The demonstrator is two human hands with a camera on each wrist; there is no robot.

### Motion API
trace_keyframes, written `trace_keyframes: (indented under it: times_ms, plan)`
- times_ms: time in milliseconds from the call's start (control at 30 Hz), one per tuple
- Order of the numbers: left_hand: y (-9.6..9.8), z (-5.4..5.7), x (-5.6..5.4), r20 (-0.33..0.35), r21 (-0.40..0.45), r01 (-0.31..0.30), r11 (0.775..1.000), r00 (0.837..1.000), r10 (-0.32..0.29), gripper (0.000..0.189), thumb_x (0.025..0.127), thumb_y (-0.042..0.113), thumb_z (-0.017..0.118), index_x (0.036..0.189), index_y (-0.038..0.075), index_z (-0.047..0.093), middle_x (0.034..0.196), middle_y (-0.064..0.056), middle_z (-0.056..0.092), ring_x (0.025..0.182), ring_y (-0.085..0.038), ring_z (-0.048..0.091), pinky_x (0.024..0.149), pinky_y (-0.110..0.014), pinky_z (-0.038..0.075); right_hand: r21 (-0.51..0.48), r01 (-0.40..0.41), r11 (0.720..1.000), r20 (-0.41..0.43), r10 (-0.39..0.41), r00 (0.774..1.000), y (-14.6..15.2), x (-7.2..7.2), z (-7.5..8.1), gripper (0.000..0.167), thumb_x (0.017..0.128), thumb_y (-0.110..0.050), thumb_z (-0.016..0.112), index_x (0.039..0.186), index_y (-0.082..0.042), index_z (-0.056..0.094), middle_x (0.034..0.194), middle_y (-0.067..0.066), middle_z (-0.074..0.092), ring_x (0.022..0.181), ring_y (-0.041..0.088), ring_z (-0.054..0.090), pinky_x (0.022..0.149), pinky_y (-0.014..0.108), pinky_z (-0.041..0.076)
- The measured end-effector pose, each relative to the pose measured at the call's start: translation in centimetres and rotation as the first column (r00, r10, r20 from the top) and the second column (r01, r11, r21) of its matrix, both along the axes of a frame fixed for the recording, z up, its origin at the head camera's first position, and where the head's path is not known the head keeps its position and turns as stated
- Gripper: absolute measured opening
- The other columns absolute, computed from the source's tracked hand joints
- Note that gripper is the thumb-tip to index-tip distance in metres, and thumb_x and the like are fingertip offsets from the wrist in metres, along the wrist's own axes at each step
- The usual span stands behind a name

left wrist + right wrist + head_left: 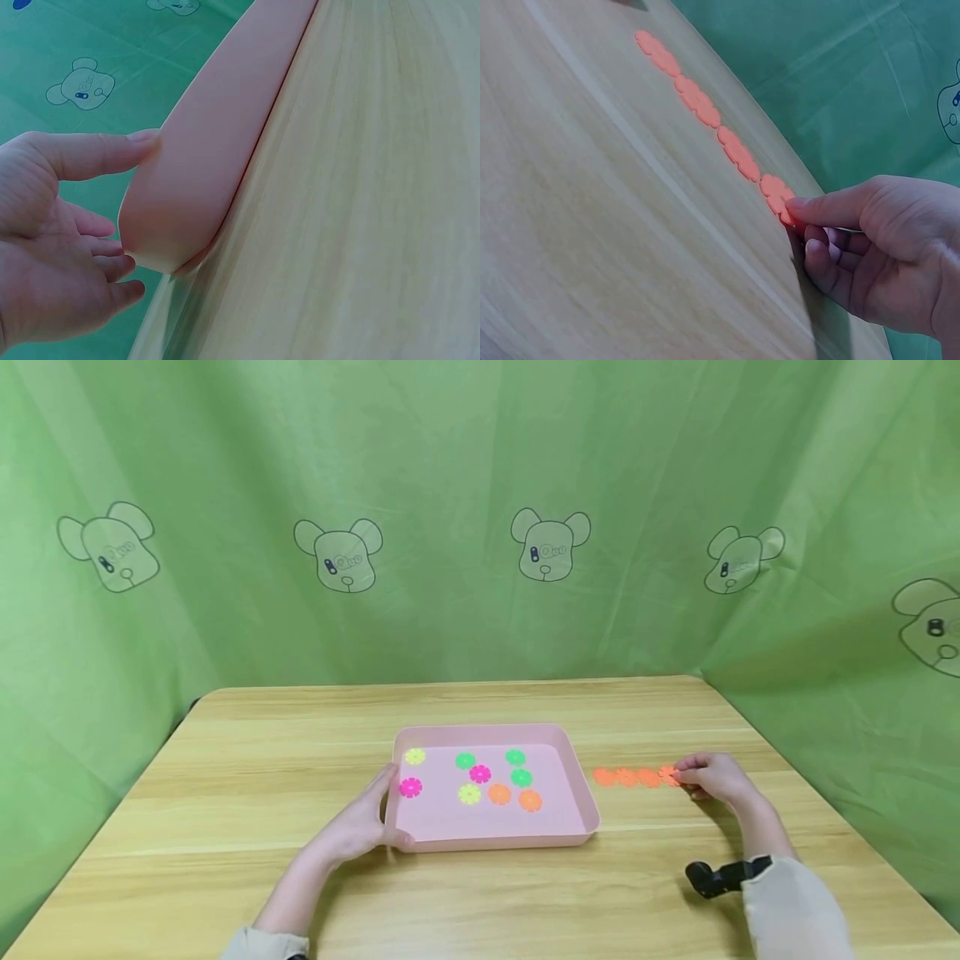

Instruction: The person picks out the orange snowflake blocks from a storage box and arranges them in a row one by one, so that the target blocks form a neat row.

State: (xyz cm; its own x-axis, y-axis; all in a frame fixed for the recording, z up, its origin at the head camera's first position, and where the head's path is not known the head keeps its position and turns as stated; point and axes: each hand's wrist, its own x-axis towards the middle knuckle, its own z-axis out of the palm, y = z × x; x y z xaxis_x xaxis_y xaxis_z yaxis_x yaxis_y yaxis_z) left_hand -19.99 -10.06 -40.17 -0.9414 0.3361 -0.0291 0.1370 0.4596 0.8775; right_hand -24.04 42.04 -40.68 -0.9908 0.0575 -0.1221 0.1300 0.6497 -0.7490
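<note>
The pink tray (495, 842) stands in the middle of the table with several flower-shaped plastic discs lying in it. My left hand (358, 822) grips its near left corner, thumb on the front wall and fingers along the left side; the left wrist view shows the thumb (112, 154) at the tray's edge. Right of the tray, several orange discs (626, 777) lie flat in a row. At the row's right end my right hand (716, 777) pinches an orange disc (778, 196) between thumb and fingers, its outer edge hidden by the fingertips.
Inside the tray are yellow discs (469, 793), pink discs (410, 787), green discs (521, 778) and orange discs (529, 800). A green curtain (450, 635) with mouse-like drawings surrounds the wooden table (285, 727). A black strap (723, 878) sits on the right wrist.
</note>
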Motion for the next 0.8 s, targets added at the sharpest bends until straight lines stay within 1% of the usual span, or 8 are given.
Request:
trace_keyframes:
  times_ms: [333, 600, 800]
  plan:
    - [-0.03, 0.01, -0.01, 0.007, 0.005, 0.000, 1.000, 1.000, 0.000, 0.108, 0.060, 0.008, 0.081, 0.146, -0.005, 0.015, 0.152, -0.021, 0.012, 0.138, -0.037, 0.011, 0.109, -0.054, 0.008, -0.007, 0.004, 1.000, 0.000, -0.004, 1.000, 0.05, -0.16, -0.23, 0.032, 0.090, -0.007, 0.056, 0.109, 0.018, 0.051, 0.082, 0.009, 0.059, 0.067, 0.014, 0.055, 0.058, 0.026, 0.051]
    - [-0.05, 0.00, 0.02, 0.006, 0.010, 0.002, 1.000, 1.000, -0.002, 0.109, 0.060, 0.008, 0.082, 0.146, -0.005, 0.015, 0.152, -0.021, 0.012, 0.138, -0.037, 0.010, 0.109, -0.055, 0.008, -0.023, 0.015, 1.000, -0.007, -0.016, 1.000, 0.19, -0.29, -0.48, 0.029, 0.091, -0.007, 0.054, 0.107, 0.017, 0.052, 0.080, 0.007, 0.056, 0.070, 0.014, 0.053, 0.059, 0.025, 0.052]
    - [-0.06, 0.04, 0.05, -0.005, 0.007, 0.005, 1.000, 1.000, -0.005, 0.109, 0.060, 0.009, 0.082, 0.145, -0.005, 0.015, 0.152, -0.021, 0.012, 0.138, -0.037, 0.010, 0.109, -0.054, 0.008, -0.063, 0.002, 0.998, 0.003, -0.002, 1.000, 0.18, -0.14, -0.11, 0.030, 0.091, -0.008, 0.054, 0.107, 0.017, 0.051, 0.081, 0.007, 0.057, 0.070, 0.013, 0.054, 0.061, 0.026, 0.053]
